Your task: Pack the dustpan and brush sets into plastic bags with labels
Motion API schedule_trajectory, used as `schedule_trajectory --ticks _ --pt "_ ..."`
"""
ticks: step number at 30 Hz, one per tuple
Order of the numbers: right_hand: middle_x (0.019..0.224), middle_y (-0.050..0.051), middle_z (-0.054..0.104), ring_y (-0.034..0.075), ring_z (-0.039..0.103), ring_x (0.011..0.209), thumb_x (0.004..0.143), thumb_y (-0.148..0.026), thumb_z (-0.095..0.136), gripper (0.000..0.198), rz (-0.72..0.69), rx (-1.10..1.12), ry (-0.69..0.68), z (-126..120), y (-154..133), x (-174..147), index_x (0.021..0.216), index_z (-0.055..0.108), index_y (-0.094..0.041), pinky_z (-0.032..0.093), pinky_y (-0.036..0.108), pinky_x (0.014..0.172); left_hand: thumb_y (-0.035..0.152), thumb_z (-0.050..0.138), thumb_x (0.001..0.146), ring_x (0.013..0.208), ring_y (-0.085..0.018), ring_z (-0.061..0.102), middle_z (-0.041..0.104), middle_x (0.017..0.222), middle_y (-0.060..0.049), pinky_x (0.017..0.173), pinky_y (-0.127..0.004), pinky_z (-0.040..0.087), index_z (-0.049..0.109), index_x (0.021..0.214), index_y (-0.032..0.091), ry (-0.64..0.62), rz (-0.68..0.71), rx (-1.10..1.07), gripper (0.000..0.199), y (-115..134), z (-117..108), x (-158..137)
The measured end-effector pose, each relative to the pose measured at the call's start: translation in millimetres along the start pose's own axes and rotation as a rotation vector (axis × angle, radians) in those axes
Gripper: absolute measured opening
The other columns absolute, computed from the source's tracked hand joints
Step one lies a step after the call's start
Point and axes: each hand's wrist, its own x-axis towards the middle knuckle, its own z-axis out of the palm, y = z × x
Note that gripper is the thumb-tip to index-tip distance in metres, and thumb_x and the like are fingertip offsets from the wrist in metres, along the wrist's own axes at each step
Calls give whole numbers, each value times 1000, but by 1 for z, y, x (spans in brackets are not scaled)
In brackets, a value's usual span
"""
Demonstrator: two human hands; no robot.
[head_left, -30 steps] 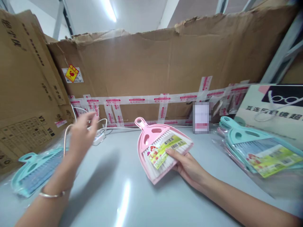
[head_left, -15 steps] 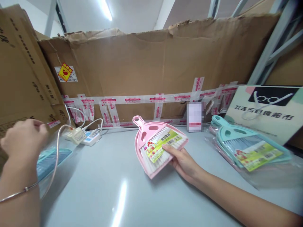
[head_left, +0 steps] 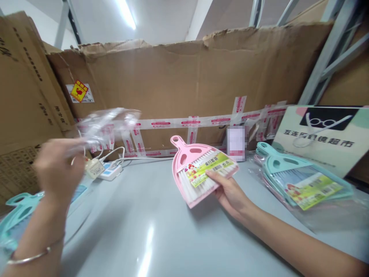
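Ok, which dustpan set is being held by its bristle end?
The pink dustpan set, in the right hand; the left turquoise set and right turquoise set lie unheld.

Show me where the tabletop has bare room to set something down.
Widest: the grey table between the left forearm and right forearm, nearer than the pink dustpan set. Another: between that set and the white power strip. Crowded: the left edge, with a teal set, and the right, with bagged sets.
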Motion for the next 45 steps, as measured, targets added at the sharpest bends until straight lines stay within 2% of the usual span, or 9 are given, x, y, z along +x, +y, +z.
schedule_trajectory --ticks 4,9,13,17,21,24,30,35,45 --pt "92 1 70 15 66 77 59 -17 73 40 -122 47 95 -7 -15 9 97 63 -20 55 21 60 3 42 78 91 -17 58 68 91 0 86 -36 37 60 88 22 -364 546 -314 28 72 39 -19" --pt "89 0 71 14 66 77 60 -13 71 45 -220 62 154 -22 -31 24 103 62 -22 53 17 57 -10 37 64 113 -21 50 60 118 -1 90 -40 38 62 100 28 -828 525 -235 58 76 68 -43" --pt "86 0 71 12 66 71 62 -11 68 39 -204 50 174 -26 -34 28 100 63 -20 52 15 53 -8 37 66 114 -28 49 56 124 -9 89 -48 38 58 108 22 -715 248 -4 56 66 62 -37" --pt "86 1 71 14 66 74 62 -12 69 40 -187 7 126 -23 -30 24 101 62 -21 53 18 55 32 44 85 107 -26 53 60 114 -13 91 -42 40 53 112 15 -636 89 -260 34 107 52 -40" --pt "89 2 71 19 65 82 62 -18 72 41 -174 -54 70 -19 -26 18 102 62 -20 55 26 67 67 45 72 119 -39 40 39 137 -19 90 -57 36 31 135 20 -914 204 -362 80 164 46 -63" --pt "92 3 70 21 65 86 62 -19 72 44 -167 -75 60 -18 -24 17 104 60 -19 55 31 73 63 49 71 123 -44 32 31 142 -17 88 -63 30 33 133 29 -961 393 -385 73 181 44 -74" --pt "92 2 70 20 65 85 63 -18 72 43 -166 -65 73 -20 -24 20 104 60 -21 55 29 71 11 42 75 101 -27 53 59 110 -10 84 -46 38 55 101 20 -1019 387 -388 31 169 47 -73" --pt "93 2 70 20 65 85 63 -18 72 43 -165 -59 81 -21 -25 21 104 60 -20 56 29 71 21 43 83 95 -21 56 62 99 -6 84 -38 40 53 101 21 -1013 347 -576 21 156 48 -63" --pt "92 4 70 21 65 86 63 -20 72 39 -149 -77 68 -23 -24 22 100 62 -19 55 31 72 19 50 73 129 -28 33 33 143 -9 102 -43 33 32 135 24 -1298 221 -231 66 53 43 -23"
